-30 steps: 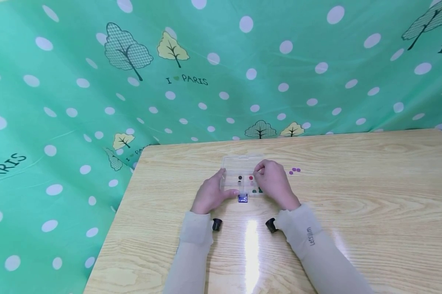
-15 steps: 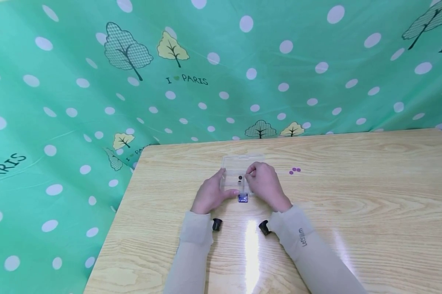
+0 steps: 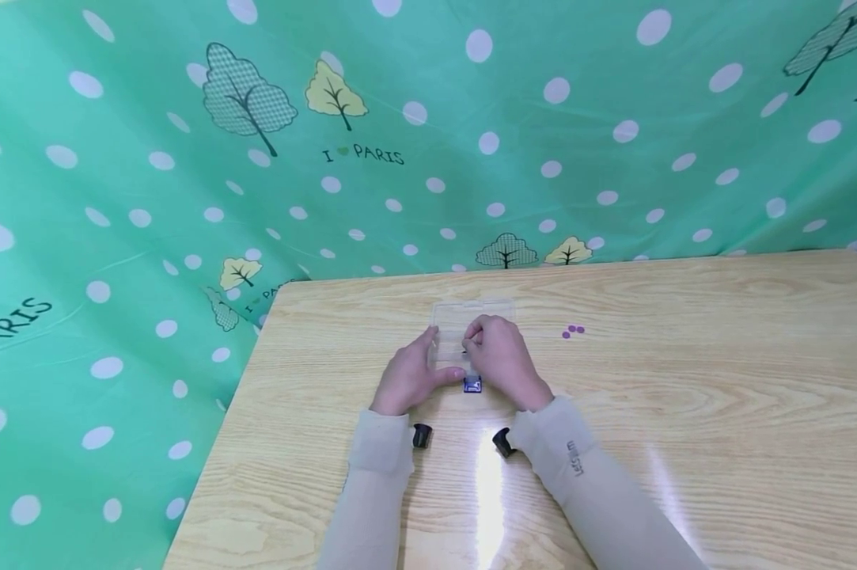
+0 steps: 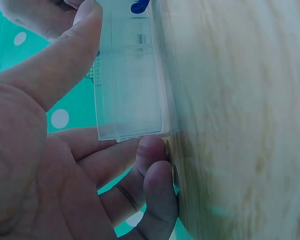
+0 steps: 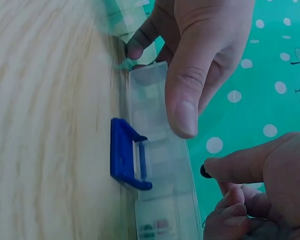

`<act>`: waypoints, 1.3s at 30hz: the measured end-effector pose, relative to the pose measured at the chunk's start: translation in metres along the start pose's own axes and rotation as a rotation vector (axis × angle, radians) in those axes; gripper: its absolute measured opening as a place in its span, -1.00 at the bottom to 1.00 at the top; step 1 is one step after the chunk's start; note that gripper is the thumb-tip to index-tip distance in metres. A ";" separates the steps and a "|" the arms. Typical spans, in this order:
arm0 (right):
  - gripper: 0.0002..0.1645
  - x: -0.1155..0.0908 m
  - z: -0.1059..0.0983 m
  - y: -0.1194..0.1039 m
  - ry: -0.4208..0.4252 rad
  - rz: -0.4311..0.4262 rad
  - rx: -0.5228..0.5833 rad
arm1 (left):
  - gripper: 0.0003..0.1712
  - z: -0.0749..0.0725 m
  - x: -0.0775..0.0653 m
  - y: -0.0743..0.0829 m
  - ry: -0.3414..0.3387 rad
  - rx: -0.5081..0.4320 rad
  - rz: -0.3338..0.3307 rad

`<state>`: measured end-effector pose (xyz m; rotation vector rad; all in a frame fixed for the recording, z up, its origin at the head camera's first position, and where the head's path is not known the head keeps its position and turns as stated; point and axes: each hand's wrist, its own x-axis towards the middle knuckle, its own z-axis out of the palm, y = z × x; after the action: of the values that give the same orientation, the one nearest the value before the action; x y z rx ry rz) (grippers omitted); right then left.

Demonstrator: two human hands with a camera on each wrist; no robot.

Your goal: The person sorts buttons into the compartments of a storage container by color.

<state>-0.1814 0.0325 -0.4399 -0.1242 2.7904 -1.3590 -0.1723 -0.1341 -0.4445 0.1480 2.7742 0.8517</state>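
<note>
A clear plastic compartment box [image 5: 157,150] with a blue latch [image 3: 472,385] lies on the table, its lid [image 3: 453,317] raised away from me. My left hand [image 3: 410,376] grips the box's left end. Its thumb [image 4: 72,60] lies along the front top edge, while the fingers reach round the end wall. Over the box's middle, my right hand [image 3: 502,356] pinches a small black round piece [image 5: 205,171] between thumb and finger. Through the front wall show a red piece [image 5: 161,223] and a dark green piece [image 5: 148,231]. In the head view my right hand covers the box's right half.
Several small purple discs [image 3: 572,331] lie on the wooden table [image 3: 684,380] to the right of the box. A green patterned cloth [image 3: 428,158] hangs behind the table and along its left side. Black cameras are strapped at both wrists.
My right hand has moved left across the box, covering the red and green pieces, to where the black piece lay, and now pinches a black piece. The left hand has stayed put.
</note>
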 end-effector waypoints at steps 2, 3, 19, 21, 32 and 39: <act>-0.95 0.000 0.002 -0.002 -0.003 -0.006 -0.002 | 0.16 0.000 0.000 0.000 0.000 -0.001 -0.001; -0.95 0.000 0.002 -0.003 -0.006 -0.009 -0.003 | 0.16 0.000 0.000 -0.001 0.000 -0.003 -0.002; -0.96 0.005 0.013 -0.006 -0.028 -0.025 -0.004 | 0.13 0.002 0.000 -0.002 -0.004 -0.004 0.032; -0.97 0.005 0.014 -0.006 -0.031 -0.020 -0.003 | 0.13 0.002 0.000 -0.002 -0.003 -0.003 0.032; -0.97 0.006 0.017 -0.009 -0.039 -0.002 -0.021 | 0.10 0.002 0.000 -0.002 0.000 -0.015 0.034; -0.96 0.009 0.019 -0.009 -0.038 0.004 -0.041 | 0.10 0.001 0.000 -0.002 -0.001 -0.009 0.036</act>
<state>-0.1882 0.0114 -0.4441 -0.1435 2.7869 -1.2845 -0.1718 -0.1352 -0.4457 0.1977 2.7742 0.8725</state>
